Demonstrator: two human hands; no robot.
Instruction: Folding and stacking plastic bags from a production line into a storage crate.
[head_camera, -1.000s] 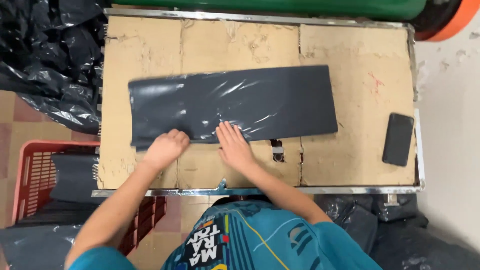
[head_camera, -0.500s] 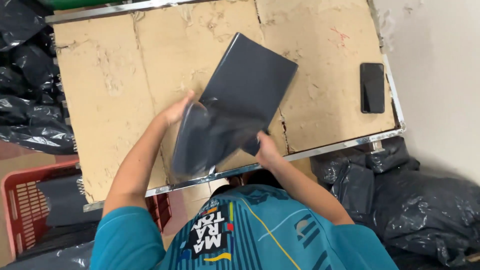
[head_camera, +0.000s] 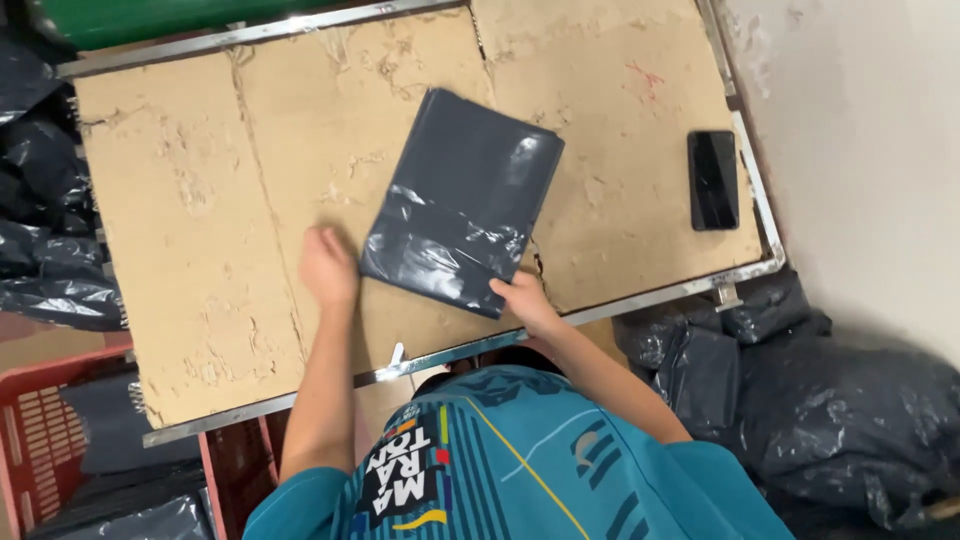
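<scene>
Lying flat on cardboard tabletop (head_camera: 200, 230), folded dark plastic bag (head_camera: 462, 200) is set between both hands, long axis tilted away rightward. Right hand (head_camera: 525, 300) fingers pressed on near corner, touching. Left hand (head_camera: 328, 265) loosely curled, empty, just beside left edge. Phone (head_camera: 713, 180) well apart rightward.

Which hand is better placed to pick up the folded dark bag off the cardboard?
Right, probably. The right hand touches the near corner of the folded dark bag, fingers at its edge. The left hand rests on the cardboard table top beside the bag's left edge, apparently just clear of it.
</scene>
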